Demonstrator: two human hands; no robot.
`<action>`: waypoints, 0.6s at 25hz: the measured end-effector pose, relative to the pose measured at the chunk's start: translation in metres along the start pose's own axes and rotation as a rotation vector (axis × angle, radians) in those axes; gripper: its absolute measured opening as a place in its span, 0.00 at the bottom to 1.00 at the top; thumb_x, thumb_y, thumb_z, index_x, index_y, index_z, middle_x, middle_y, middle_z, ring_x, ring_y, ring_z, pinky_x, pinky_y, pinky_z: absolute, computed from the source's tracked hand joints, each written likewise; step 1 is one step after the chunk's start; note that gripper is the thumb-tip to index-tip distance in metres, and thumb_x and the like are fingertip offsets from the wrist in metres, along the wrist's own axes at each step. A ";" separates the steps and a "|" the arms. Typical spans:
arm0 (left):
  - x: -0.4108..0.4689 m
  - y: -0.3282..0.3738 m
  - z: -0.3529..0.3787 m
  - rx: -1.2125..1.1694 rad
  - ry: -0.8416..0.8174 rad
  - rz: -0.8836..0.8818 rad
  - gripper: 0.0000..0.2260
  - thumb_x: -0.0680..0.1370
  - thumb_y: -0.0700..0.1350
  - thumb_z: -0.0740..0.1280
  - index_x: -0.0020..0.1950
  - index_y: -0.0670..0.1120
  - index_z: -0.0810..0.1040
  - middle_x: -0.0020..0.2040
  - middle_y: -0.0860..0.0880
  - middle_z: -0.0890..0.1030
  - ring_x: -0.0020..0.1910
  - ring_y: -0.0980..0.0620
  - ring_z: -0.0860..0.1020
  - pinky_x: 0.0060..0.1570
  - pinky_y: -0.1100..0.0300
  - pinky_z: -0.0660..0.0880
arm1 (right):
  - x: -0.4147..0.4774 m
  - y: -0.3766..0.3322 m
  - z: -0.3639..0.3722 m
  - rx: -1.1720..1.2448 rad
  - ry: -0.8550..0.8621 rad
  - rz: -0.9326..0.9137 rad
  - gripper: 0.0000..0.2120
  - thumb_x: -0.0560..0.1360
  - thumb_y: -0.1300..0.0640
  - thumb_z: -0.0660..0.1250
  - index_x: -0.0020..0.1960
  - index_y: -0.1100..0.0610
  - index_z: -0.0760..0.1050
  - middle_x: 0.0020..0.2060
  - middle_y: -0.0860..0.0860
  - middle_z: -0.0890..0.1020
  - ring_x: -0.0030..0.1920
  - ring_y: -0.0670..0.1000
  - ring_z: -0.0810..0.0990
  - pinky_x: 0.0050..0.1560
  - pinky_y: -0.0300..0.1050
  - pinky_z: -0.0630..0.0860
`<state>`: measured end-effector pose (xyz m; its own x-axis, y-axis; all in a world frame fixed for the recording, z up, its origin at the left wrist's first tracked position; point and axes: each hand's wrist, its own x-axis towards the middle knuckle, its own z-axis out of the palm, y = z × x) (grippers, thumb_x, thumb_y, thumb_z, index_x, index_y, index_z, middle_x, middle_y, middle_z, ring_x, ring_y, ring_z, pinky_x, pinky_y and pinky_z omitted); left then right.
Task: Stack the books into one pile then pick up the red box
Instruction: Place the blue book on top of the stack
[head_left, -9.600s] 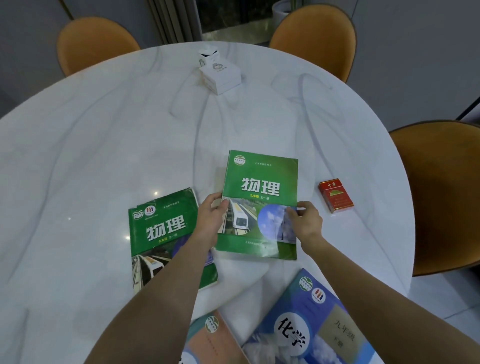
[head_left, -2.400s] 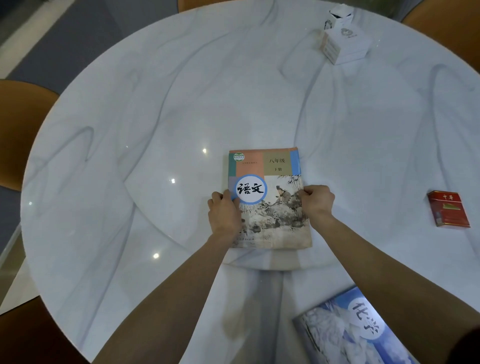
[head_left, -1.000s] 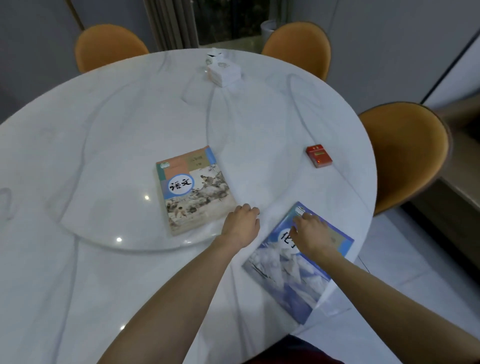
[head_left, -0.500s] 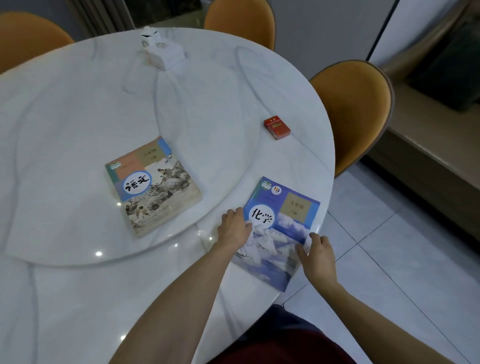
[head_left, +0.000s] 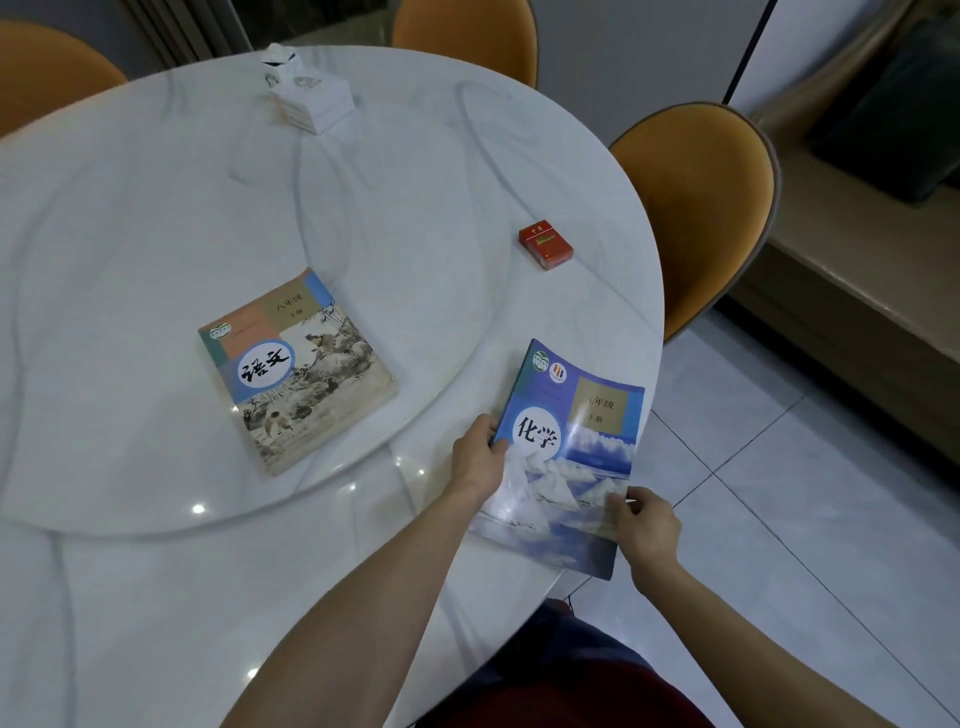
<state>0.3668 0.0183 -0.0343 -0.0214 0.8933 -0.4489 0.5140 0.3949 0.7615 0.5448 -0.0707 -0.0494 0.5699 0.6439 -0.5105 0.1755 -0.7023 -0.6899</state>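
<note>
A blue book (head_left: 569, 457) with a snowy cover is held at the near right rim of the round white marble table (head_left: 156, 208), tilted with its near corner past the edge. My left hand (head_left: 475, 457) grips its left edge and my right hand (head_left: 647, 525) pinches its lower right corner. A pile of books (head_left: 296, 366), topped by a cover with a landscape painting, lies on the raised round centre plate, to the left of my hands. The small red box (head_left: 545, 244) lies flat near the right rim, apart from both hands.
A white tissue box (head_left: 311, 101) stands at the far side of the table. Orange chairs sit at the right (head_left: 691, 208), far (head_left: 467, 31) and far left (head_left: 47, 73). A beige bench (head_left: 857, 244) runs along the right over grey floor tiles.
The blue book has come up off the table and tilted. My left hand closed on its left edge and my right hand took its lower right corner. The view shifted slightly.
</note>
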 end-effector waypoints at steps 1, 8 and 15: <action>-0.001 0.000 -0.001 -0.035 0.004 0.009 0.06 0.78 0.39 0.61 0.54 0.41 0.74 0.48 0.45 0.79 0.43 0.47 0.75 0.43 0.58 0.71 | 0.000 -0.003 -0.003 0.021 -0.008 0.001 0.10 0.77 0.57 0.63 0.55 0.62 0.77 0.40 0.54 0.78 0.40 0.55 0.77 0.44 0.50 0.77; 0.002 0.011 -0.041 -0.245 0.166 0.040 0.06 0.78 0.38 0.62 0.53 0.42 0.75 0.49 0.45 0.80 0.45 0.48 0.76 0.45 0.57 0.72 | 0.003 -0.059 -0.004 0.061 -0.091 -0.126 0.07 0.76 0.56 0.65 0.50 0.58 0.77 0.45 0.55 0.80 0.44 0.56 0.78 0.45 0.47 0.76; 0.008 0.014 -0.103 -0.342 0.393 0.011 0.05 0.78 0.40 0.62 0.54 0.41 0.74 0.50 0.43 0.80 0.47 0.46 0.77 0.47 0.54 0.73 | 0.002 -0.138 0.032 0.014 -0.233 -0.333 0.07 0.76 0.55 0.66 0.47 0.59 0.79 0.37 0.51 0.80 0.37 0.51 0.78 0.37 0.41 0.72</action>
<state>0.2854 0.0531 0.0204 -0.3720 0.8848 -0.2805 0.2079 0.3739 0.9039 0.4960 0.0375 0.0284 0.2858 0.8882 -0.3597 0.3081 -0.4406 -0.8432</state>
